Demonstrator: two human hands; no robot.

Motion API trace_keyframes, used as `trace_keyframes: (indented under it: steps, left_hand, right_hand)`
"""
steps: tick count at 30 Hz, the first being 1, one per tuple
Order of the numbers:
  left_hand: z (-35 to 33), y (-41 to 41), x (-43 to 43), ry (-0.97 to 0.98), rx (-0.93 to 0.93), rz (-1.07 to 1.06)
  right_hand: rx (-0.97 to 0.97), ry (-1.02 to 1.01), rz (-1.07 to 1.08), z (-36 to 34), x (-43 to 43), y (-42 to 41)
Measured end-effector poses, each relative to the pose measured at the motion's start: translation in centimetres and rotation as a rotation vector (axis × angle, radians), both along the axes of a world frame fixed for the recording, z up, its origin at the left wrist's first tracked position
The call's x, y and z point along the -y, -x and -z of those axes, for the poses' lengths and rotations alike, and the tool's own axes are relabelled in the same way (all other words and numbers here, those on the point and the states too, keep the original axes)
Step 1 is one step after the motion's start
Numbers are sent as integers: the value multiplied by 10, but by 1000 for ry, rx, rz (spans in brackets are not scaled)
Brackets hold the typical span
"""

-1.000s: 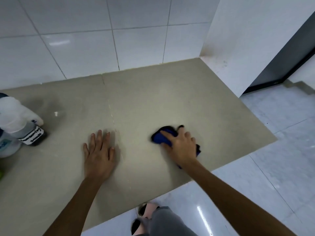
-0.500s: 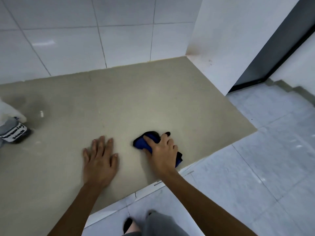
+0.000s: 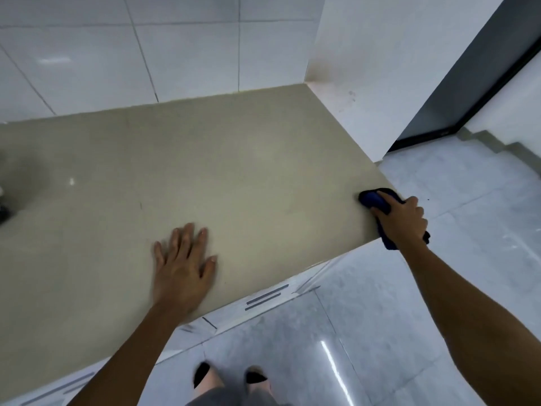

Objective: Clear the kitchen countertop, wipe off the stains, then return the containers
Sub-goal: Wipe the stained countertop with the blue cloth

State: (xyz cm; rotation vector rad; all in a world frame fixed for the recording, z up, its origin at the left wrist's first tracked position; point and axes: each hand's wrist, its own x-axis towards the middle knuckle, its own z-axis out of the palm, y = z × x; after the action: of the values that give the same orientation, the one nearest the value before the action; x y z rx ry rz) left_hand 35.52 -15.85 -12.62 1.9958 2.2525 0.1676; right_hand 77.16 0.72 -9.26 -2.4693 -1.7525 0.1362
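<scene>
**Wiping at the corner edge**

The beige surface (image 3: pixel 234 171) lies mostly bare; the wiping step appears underway. The left hand (image 3: pixel 183 265) rests flat, fingers spread. The right hand (image 3: pixel 402 219) grips a blue cloth (image 3: pixel 373 199) at the right edge. Next: likely sweep back inward. Nothing blocks the way; no containers clearly visible.

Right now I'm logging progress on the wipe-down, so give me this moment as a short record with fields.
surface: beige countertop, mostly bare in view
left hand: left hand flat on the countertop, palm down, holding nothing
right hand: right hand gripping the blue cloth
cloth position: at the countertop's right edge, partly hanging over it
containers: only a dark blur at the far left edge, cannot identify
stage: wiping
</scene>
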Motion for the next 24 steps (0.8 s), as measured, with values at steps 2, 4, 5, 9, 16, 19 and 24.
trace_keyframes:
  steps: [2, 4, 5, 9, 16, 19, 24]
  left_hand:
    - [0, -1, -1, 5, 2, -11]
    - [1, -2, -1, 19, 12, -25]
    - [1, -1, -1, 20, 12, -31]
    - [-1, 2, -1, 42, -13, -35]
    - [-16, 10, 20, 0, 31, -229]
    - [-22, 39, 43, 24, 9, -326]
    - [-28, 89, 91, 62, 9, -444]
  right_hand:
    - [-37, 31, 148, 0, -8, -7]
    - [-41, 29, 233, 2, -8, 10]
    - [-33, 17, 228, 4, -5, 26]
    - [-10, -40, 10, 3, 33, 105]
    - [1, -89, -759, 3, 113, 186]
    - [9, -43, -769, 0, 85, 155]
    - [3, -19, -296, 1, 61, 154]
